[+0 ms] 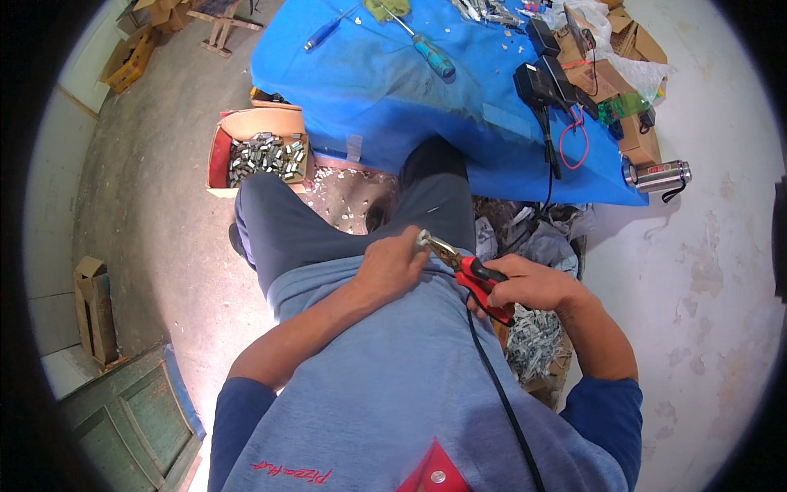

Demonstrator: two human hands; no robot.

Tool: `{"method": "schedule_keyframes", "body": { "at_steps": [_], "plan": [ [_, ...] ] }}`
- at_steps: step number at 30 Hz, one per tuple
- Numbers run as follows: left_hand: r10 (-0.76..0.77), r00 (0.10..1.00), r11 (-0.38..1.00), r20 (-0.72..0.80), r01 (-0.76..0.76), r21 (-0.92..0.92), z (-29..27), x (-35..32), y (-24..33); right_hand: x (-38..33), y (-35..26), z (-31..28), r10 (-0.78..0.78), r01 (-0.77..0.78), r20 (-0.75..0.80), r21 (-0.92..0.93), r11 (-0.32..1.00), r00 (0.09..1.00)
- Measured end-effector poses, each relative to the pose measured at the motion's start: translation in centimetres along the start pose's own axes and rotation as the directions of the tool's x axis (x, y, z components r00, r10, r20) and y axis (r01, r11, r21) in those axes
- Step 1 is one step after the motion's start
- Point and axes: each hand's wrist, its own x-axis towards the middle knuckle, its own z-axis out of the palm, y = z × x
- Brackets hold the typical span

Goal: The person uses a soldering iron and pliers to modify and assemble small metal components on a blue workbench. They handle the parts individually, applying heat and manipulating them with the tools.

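Just above my lap, my right hand (531,283) is closed round the red and black handles of a pair of pliers (484,287). Their metal jaws point left and reach a small whitish metal piece (423,239). That piece is pinched in the fingers of my left hand (388,266); its exact kind is too small to make out. Whether the jaws grip it or only touch it, I cannot tell. Beyond my left knee stands an open cardboard box (252,125) holding many small metal parts (266,156).
A blue-covered table (369,98) lies ahead, with a teal-handled screwdriver (433,57), a blue-handled tool (322,33) and black power adapters (537,86). A steel flask (662,175) is at its right edge. Shredded metal scrap (534,348) sits below my right arm. A black cable (500,385) crosses my shirt.
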Motion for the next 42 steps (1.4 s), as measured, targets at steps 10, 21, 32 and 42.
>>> {"method": "schedule_keyframes", "body": {
  "at_steps": [10, 21, 32, 42],
  "plan": [
    [0.042, 0.999, 0.997, 0.007, -0.041, -0.061, 0.4, 0.1, -0.5, -0.5, -0.8, -0.3, 0.072, -0.076, 0.046, 0.091, 0.993, 0.996],
    [0.031, 0.997, 0.981, 0.067, -0.018, -0.192, 0.1, 0.3, -0.3, -1.1, -0.4, -0.1, 0.054, -0.061, 0.039, 0.213, 0.975, 0.998],
    [0.029, 0.995, 0.981, 0.096, -0.010, -0.192, -0.4, 0.3, 0.3, -1.0, 0.3, -0.1, 0.040, -0.043, 0.018, 0.207, 0.977, 0.999],
    [0.151, 0.980, 0.989, 0.126, -0.149, -0.026, -0.4, 0.1, 0.4, -0.7, 0.1, -0.4, 0.020, 0.000, -0.063, 0.311, 0.950, 0.998]
  ]
}}
